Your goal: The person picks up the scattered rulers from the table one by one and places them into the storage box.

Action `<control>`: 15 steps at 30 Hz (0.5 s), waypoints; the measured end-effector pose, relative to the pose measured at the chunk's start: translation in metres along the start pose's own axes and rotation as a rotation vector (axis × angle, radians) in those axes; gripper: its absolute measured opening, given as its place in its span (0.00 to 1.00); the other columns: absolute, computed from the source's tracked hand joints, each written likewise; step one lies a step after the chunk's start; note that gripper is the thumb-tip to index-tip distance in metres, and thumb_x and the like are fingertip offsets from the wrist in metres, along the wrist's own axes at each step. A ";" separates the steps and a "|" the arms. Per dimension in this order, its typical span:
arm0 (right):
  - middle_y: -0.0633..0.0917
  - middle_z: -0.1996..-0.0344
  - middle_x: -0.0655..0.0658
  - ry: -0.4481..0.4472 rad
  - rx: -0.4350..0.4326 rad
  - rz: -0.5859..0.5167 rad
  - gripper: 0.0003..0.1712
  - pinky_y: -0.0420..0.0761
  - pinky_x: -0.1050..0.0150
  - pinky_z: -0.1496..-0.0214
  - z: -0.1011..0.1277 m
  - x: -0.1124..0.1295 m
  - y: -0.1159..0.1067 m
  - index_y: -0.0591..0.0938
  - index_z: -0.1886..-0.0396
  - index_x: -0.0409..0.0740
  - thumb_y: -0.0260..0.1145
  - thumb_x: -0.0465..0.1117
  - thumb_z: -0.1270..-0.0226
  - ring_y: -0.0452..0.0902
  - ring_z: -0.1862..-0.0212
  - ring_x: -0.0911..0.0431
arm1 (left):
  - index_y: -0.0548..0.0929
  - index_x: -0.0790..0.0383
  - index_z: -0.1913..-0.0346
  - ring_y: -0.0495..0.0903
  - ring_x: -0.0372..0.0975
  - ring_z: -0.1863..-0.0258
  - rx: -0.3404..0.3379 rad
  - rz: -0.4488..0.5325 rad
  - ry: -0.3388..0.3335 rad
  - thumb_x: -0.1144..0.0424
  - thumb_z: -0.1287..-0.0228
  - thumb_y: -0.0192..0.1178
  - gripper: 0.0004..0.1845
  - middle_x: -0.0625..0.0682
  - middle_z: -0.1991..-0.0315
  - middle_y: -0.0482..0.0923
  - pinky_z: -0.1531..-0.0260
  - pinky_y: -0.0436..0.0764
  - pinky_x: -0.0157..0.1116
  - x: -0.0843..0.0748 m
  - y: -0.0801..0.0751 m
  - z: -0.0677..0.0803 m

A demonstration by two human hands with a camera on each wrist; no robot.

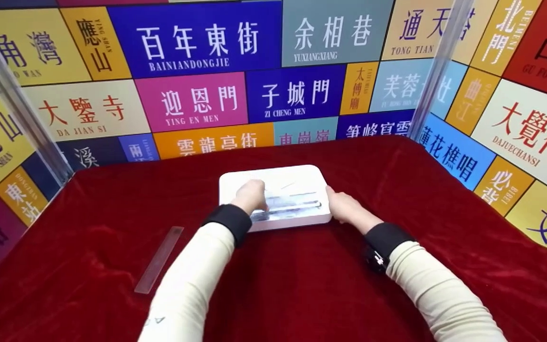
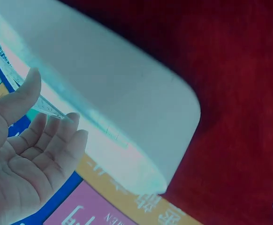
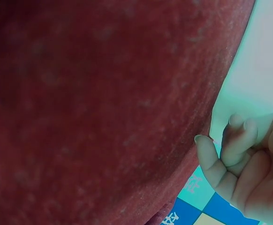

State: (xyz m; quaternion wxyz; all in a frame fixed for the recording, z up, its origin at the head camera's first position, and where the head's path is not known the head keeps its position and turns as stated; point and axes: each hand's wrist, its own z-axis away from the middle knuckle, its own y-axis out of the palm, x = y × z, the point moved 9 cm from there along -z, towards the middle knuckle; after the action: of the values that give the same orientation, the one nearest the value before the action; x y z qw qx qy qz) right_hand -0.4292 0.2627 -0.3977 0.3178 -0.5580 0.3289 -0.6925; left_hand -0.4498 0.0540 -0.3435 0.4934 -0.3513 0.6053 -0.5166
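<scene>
A white box [image 1: 273,173] with rounded corners lies on the red cloth, its top carrying shiny, bluish-white streaks. My left hand [image 1: 250,195] is over the left half of the box, thumb pointing down. In the left wrist view, a clear set square [image 2: 49,108] with fine scale marks tapers to the fingertips of the left hand [image 2: 38,154], between thumb and fingers. My right hand [image 1: 347,206] holds the right side of the box. Up close in the right wrist view, curled fingers [image 3: 209,161] lie along the pale box edge.
A clear ruler [image 1: 159,260] lies on the red cloth [image 1: 88,237] left of the left forearm. Upright panels [image 1: 193,38] with colourful place-name signs enclose the back and sides of the table. Clear corner posts [image 1: 437,71] stand at the back.
</scene>
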 end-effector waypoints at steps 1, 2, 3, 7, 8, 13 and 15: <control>0.74 0.84 0.43 0.001 0.002 0.000 0.41 0.69 0.63 0.83 0.000 0.000 0.000 0.76 0.67 0.42 0.20 0.63 0.41 0.70 0.86 0.53 | 0.76 0.65 0.67 0.75 0.45 0.65 0.012 -0.005 -0.007 0.63 0.68 0.69 0.20 0.55 0.66 0.76 0.65 0.73 0.38 0.000 0.003 0.000; 0.74 0.84 0.43 -0.003 0.002 0.005 0.41 0.69 0.63 0.83 0.000 0.000 0.000 0.76 0.67 0.42 0.20 0.62 0.41 0.70 0.86 0.53 | 0.76 0.65 0.66 0.75 0.45 0.65 0.021 -0.012 -0.010 0.63 0.68 0.69 0.20 0.55 0.65 0.76 0.65 0.73 0.38 0.000 0.006 0.000; 0.74 0.84 0.43 0.001 0.001 0.006 0.41 0.69 0.63 0.83 0.000 0.000 0.000 0.76 0.67 0.42 0.20 0.62 0.41 0.70 0.86 0.53 | 0.76 0.65 0.65 0.75 0.44 0.64 0.029 -0.017 -0.014 0.63 0.68 0.69 0.21 0.54 0.65 0.76 0.65 0.73 0.38 0.000 0.008 0.000; 0.73 0.86 0.44 -0.020 0.003 0.035 0.41 0.69 0.64 0.84 -0.001 0.003 -0.001 0.75 0.67 0.40 0.19 0.61 0.40 0.70 0.87 0.54 | 0.76 0.63 0.65 0.75 0.44 0.65 0.044 -0.050 -0.019 0.63 0.66 0.68 0.20 0.54 0.64 0.76 0.66 0.74 0.39 0.000 0.011 0.000; 0.73 0.86 0.44 -0.031 0.001 0.046 0.41 0.69 0.64 0.84 -0.001 0.004 -0.001 0.75 0.66 0.40 0.19 0.60 0.40 0.70 0.87 0.53 | 0.77 0.63 0.65 0.75 0.44 0.65 0.043 -0.062 -0.021 0.62 0.66 0.68 0.20 0.54 0.64 0.76 0.67 0.74 0.39 0.001 0.011 0.000; 0.74 0.86 0.43 -0.040 0.001 0.053 0.40 0.69 0.64 0.84 -0.001 0.005 -0.001 0.75 0.65 0.41 0.19 0.59 0.39 0.70 0.87 0.53 | 0.77 0.62 0.64 0.75 0.42 0.67 0.035 -0.091 -0.035 0.61 0.67 0.67 0.20 0.53 0.63 0.76 0.69 0.74 0.40 0.005 0.008 0.004; 0.74 0.86 0.43 -0.021 -0.001 0.039 0.41 0.69 0.63 0.84 -0.002 0.003 0.001 0.76 0.67 0.41 0.19 0.60 0.40 0.70 0.86 0.52 | 0.76 0.63 0.64 0.75 0.42 0.66 0.014 -0.073 -0.022 0.62 0.66 0.67 0.20 0.53 0.63 0.76 0.69 0.74 0.40 0.007 0.003 0.008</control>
State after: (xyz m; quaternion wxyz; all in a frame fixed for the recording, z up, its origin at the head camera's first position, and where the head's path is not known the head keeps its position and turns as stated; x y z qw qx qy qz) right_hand -0.4322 0.2597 -0.3967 0.3342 -0.5589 0.3366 -0.6802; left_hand -0.4439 0.0462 -0.3477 0.4831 -0.3754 0.5830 -0.5346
